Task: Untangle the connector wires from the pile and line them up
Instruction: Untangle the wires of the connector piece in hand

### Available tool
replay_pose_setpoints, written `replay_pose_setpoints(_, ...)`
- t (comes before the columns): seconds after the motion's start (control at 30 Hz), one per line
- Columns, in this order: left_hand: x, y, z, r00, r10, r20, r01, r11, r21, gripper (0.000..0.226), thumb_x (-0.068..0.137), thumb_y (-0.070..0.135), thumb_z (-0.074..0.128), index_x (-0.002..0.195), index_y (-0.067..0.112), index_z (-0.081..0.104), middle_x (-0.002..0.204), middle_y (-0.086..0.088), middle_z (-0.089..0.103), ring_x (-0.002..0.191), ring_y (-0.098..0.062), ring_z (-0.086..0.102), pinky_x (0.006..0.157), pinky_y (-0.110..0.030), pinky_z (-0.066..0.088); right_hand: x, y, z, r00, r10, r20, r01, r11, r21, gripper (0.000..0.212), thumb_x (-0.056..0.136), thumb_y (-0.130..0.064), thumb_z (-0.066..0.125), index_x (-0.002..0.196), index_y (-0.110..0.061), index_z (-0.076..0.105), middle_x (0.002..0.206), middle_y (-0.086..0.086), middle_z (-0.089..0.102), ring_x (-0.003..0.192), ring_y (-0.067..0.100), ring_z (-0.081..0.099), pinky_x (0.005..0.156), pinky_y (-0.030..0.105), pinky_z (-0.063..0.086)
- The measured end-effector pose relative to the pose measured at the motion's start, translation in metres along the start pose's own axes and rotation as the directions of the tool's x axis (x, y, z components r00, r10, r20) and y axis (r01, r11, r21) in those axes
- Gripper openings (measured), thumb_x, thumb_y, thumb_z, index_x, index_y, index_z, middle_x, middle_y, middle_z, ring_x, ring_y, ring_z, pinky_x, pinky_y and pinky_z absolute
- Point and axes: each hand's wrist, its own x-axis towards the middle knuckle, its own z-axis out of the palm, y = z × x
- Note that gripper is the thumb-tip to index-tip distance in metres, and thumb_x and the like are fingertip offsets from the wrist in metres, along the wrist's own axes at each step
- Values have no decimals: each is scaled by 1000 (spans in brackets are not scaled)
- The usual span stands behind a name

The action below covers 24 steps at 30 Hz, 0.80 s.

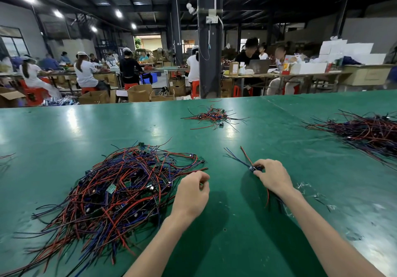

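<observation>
While the right hand (271, 176) pinches a single wire (238, 158) at its connector (254, 168), leads pointing away up-left and a red tail running back under the wrist, the left hand (193, 193) sits curled at the right edge of the pile (120, 190); whether it grips a strand I cannot tell. On the desk (236, 233) the pile lies left of both hands, nearest the left, which likely pulls next.
</observation>
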Motion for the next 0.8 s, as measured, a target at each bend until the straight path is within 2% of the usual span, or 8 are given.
replay_pose_setpoints(0.07,-1,-4,-2,997,81,-13,-73,949,308,29,92,12,49,119,15,60,113,2,61,107,-15,48,94,-23,39,0,5,-3,1000,6,-10,-7,1000,-11,22,87,-22,65,108,-22,69,109,4,68,107,25,57,85,35,49)
replay_pose_setpoints(0.13,1,-10,-4,999,32,-11,-22,858,513,38,92,15,46,129,20,49,127,2,51,118,-18,40,100,-27,32,1,9,-7,999,29,-19,-29,1000,-9,21,87,-20,65,107,-23,70,108,3,68,105,26,59,84,35,50)
replay_pose_setpoints(0.23,2,-17,-8,995,-104,-1,80,756,649,37,93,22,43,130,20,43,135,-2,45,126,-23,36,103,-35,29,2,18,-13,997,70,-39,-71,997,-19,20,86,-19,67,105,-24,70,107,3,69,102,26,60,81,34,51)
replay_pose_setpoints(0.37,3,-19,-10,984,-177,18,110,685,720,28,96,22,38,120,16,52,130,-4,50,122,-24,41,101,-38,31,2,31,-23,987,143,-77,-148,987,-64,20,87,-18,66,105,-26,71,105,5,69,98,29,61,76,33,50)
replay_pose_setpoints(0.5,6,-19,-13,988,-155,-22,129,722,680,26,96,16,39,113,17,59,122,-1,56,117,-21,45,97,-35,33,2,32,-26,981,176,-85,-189,964,-185,28,90,-22,60,118,-25,63,113,8,65,107,30,57,85,35,47)
replay_pose_setpoints(0.6,8,-19,-17,986,-102,-131,152,869,471,30,94,6,44,114,18,63,118,2,60,113,-18,47,97,-32,32,0,20,-20,987,106,-119,-136,949,-283,37,92,-26,56,128,-22,50,119,9,58,114,30,48,90,39,41)
replay_pose_setpoints(0.7,11,-14,-25,963,-14,-270,84,965,249,35,84,-11,51,107,10,68,108,-3,66,106,-22,53,95,-34,40,-6,-1,-13,988,3,-152,-38,974,-223,42,91,-24,55,132,-20,46,121,8,56,116,29,45,93,40,38)
replay_pose_setpoints(0.8,11,-7,-32,931,69,-358,-14,988,155,32,82,-17,54,100,4,71,99,-7,70,98,-25,59,88,-35,48,-13,-27,-3,985,-102,-140,105,994,14,39,89,-16,58,128,-15,54,113,8,62,110,28,53,94,38,42)
